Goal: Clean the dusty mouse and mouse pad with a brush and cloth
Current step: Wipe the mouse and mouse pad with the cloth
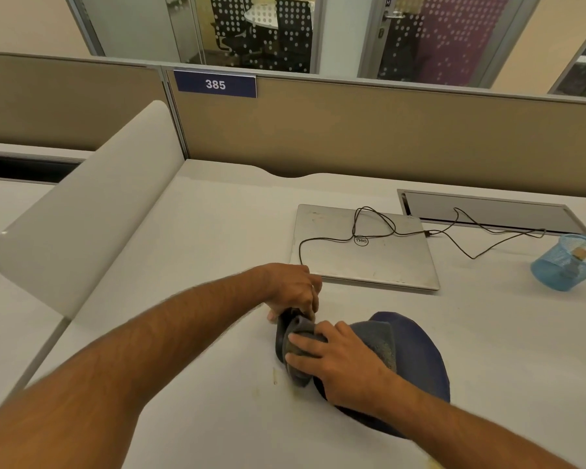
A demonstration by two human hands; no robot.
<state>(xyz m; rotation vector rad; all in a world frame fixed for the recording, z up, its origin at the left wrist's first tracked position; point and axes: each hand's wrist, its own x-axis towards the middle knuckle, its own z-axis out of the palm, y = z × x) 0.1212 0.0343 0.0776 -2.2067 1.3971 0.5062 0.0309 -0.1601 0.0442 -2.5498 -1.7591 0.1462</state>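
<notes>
The left hand (295,289) grips the mouse (282,333) on edge; the right hand (339,360), fingers flat, presses the cloth (379,343) against it. Wiping should be firm, with the mouse held steady over the mouse pad (423,360).

Grey cloth (379,343) coarse, matt; laptop (366,248) brushed metal; cup (565,265) blue wire mesh.

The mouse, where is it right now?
In the head view, low and centre on the desk: the left hand grips the mouse while the right hand presses the cloth on it, beside the mouse pad.
</notes>
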